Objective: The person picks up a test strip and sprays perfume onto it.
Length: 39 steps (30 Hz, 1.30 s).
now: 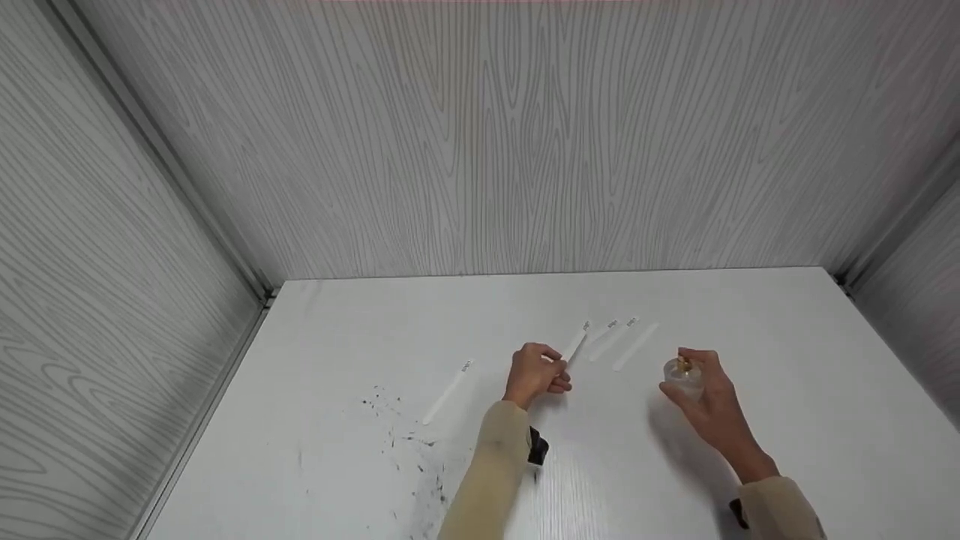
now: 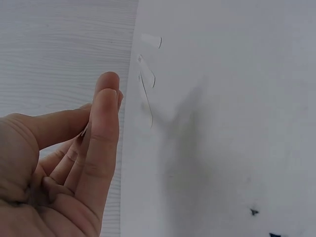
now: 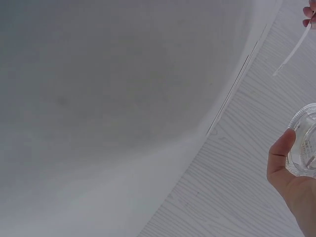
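Observation:
My left hand (image 1: pixel 536 371) pinches the lower end of a slim white paper test strip (image 1: pixel 576 349) between thumb and fingers. The strip's printed end points away from me, and in the right wrist view the same strip (image 3: pixel 295 51) sticks out from the fingertips. In the left wrist view the hand (image 2: pixel 94 148) hides most of it. My right hand (image 1: pixel 709 401) holds a clear round glass perfume bottle (image 1: pixel 684 381) with a gold spray nozzle, the index finger on top at the nozzle and the thumb against its side. Only part of the bottle (image 3: pixel 301 153) shows in the right wrist view.
Several more white strips (image 1: pixel 636 347) lie on the white table (image 1: pixel 337 322) between the two hands, farther back. Another strip (image 1: pixel 448 392) lies alone to the left. Dark specks (image 1: pixel 427 442) mark the table at front left. A grey wood-grain panel (image 1: pixel 480 150) stands behind.

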Each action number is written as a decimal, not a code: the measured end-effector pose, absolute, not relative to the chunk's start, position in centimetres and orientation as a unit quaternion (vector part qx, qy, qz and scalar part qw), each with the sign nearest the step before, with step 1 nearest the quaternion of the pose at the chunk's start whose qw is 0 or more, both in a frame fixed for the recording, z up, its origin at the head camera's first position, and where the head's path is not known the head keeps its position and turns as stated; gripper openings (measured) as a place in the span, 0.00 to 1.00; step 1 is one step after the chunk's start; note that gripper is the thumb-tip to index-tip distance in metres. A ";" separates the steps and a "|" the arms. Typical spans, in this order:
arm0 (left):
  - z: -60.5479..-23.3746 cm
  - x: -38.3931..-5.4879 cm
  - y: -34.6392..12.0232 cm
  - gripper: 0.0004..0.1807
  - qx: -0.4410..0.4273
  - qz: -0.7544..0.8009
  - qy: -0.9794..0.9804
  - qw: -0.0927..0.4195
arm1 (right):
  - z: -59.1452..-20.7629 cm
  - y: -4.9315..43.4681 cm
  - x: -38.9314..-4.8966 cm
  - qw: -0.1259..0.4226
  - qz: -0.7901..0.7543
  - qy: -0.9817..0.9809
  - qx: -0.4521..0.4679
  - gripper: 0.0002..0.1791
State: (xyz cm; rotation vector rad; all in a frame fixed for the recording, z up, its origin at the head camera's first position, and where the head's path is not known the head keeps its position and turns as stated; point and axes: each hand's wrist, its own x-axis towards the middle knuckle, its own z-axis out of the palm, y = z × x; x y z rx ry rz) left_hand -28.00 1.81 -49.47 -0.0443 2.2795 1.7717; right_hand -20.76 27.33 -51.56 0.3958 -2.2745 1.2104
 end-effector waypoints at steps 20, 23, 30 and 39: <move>-51.2 -30.4 1.8 0.12 -0.046 0.594 0.793 0.132 | -52.1 27.6 -20.4 0.274 0.429 -0.846 0.157 0.29; -51.1 -30.6 1.8 0.13 -0.047 0.600 0.788 0.130 | -52.0 27.8 -20.5 0.272 0.433 -0.846 0.151 0.29; -51.1 -31.3 2.2 0.22 -0.061 0.616 0.773 0.137 | -51.9 28.0 -20.7 0.270 0.431 -0.849 0.146 0.29; -51.3 -31.7 2.7 0.33 -0.070 0.642 0.752 0.133 | -51.8 28.1 -20.4 0.261 0.454 -0.840 0.144 0.29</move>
